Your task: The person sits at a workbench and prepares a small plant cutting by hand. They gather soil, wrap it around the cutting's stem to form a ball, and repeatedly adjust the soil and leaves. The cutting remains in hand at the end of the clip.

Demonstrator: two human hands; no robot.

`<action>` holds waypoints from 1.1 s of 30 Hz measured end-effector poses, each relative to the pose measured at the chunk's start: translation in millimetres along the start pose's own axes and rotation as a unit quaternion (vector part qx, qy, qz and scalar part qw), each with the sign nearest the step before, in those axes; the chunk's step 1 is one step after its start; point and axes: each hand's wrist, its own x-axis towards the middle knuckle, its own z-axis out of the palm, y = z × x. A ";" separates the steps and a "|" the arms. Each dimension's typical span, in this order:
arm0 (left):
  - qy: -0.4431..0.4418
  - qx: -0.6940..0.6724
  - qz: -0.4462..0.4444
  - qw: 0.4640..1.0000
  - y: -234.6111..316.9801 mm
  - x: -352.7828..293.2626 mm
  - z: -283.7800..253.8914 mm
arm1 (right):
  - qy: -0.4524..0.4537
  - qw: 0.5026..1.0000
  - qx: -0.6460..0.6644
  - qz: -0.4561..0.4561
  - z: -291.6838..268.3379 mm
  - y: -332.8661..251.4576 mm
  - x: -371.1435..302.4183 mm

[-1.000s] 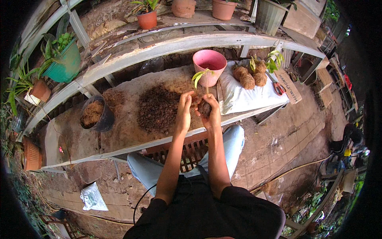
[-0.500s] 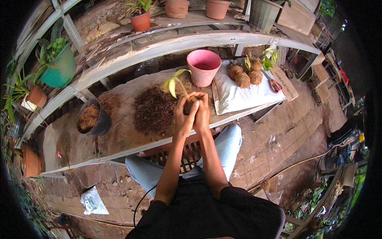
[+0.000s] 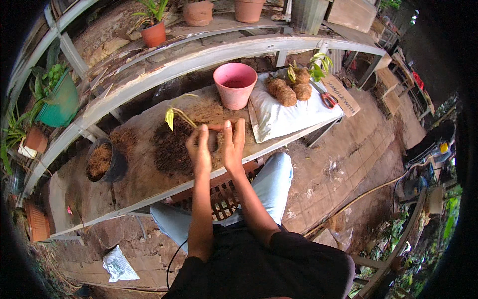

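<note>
On the bench's left, a black pot (image 3: pixel 103 160) holds brown fibre. At the middle, the left hand (image 3: pixel 199 149) and right hand (image 3: pixel 233 144) cup a small plant's root ball (image 3: pixel 213 140) between curled fingers, over a dark soil heap (image 3: pixel 172 147). Right of them stands an empty pink pot (image 3: pixel 234 84).

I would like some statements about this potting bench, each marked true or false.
1. Both hands, left hand and right hand, press around the root ball of a small plant. True.
2. The pink pot lies on its side. False: it stands upright, its opening up.
3. The red-handled scissors lie on the white sack. True.
4. The black pot stands to the person's right. False: it is on the left.
5. Loose dark soil lies heaped beside the left hand. True.
</note>
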 end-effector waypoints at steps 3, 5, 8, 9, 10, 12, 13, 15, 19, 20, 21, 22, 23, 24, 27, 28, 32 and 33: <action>-0.012 0.005 -0.049 0.999 7.0 10.4 -14.8 | 0.014 1.000 -0.022 0.018 -3.1 6.7 4.4; -0.011 -0.015 -0.052 0.998 13.8 6.9 -15.7 | 0.018 1.000 -0.020 0.011 -3.2 12.5 5.5; -0.009 0.029 -0.040 0.999 14.2 8.5 -19.3 | -0.011 1.000 -0.004 0.029 -2.3 13.3 3.8; -0.006 0.077 -0.019 0.997 9.3 8.8 -21.5 | -0.021 0.999 0.006 0.031 -1.6 11.1 3.5; -0.002 0.125 0.002 0.992 4.7 8.4 -24.4 | -0.031 0.999 0.017 0.033 -0.8 9.8 3.2; -0.009 0.194 0.012 0.981 6.0 6.9 -23.8 | -0.053 0.997 0.024 0.052 -1.8 13.1 2.7; -0.012 0.194 0.018 0.981 6.6 7.0 -22.7 | -0.064 0.995 0.037 0.068 -1.6 15.9 2.8; -0.016 0.197 0.029 0.980 9.5 6.6 -20.9 | -0.089 0.989 0.063 0.101 1.4 20.7 1.3; -0.046 0.119 0.043 0.991 6.6 9.1 -23.3 | -0.127 0.969 0.188 0.097 11.1 31.7 -3.1; -0.037 0.116 0.051 0.991 4.3 9.1 -21.7 | -0.138 0.967 0.197 0.089 14.0 26.8 -4.1; -0.028 0.113 0.058 0.992 0.9 10.1 -21.6 | -0.148 0.964 0.207 0.080 16.7 21.6 -5.4; -0.074 0.199 0.089 0.973 -8.8 17.0 -31.9 | -0.182 0.954 0.216 0.097 19.5 15.3 -7.6; -0.079 0.200 0.127 0.968 -8.5 14.8 -26.9 | -0.184 0.961 0.187 0.087 23.0 1.3 -10.1; -0.067 0.236 0.141 0.959 -14.0 16.5 -31.0 | -0.168 0.966 0.173 0.098 27.2 2.4 -13.9; -0.032 0.218 0.140 0.965 -17.6 16.6 -30.9 | -0.132 0.968 0.163 0.140 29.6 12.6 -18.7; -0.021 0.191 0.132 0.972 -18.0 14.8 -27.5 | -0.122 0.966 0.165 0.156 29.7 15.4 -19.9; -0.028 0.201 0.085 0.975 -14.1 6.7 -10.7 | -0.058 0.972 0.154 0.167 25.5 16.1 -17.9; -0.043 0.150 0.075 0.985 -16.5 5.8 -10.2 | -0.049 0.965 0.171 0.190 22.6 18.5 -16.1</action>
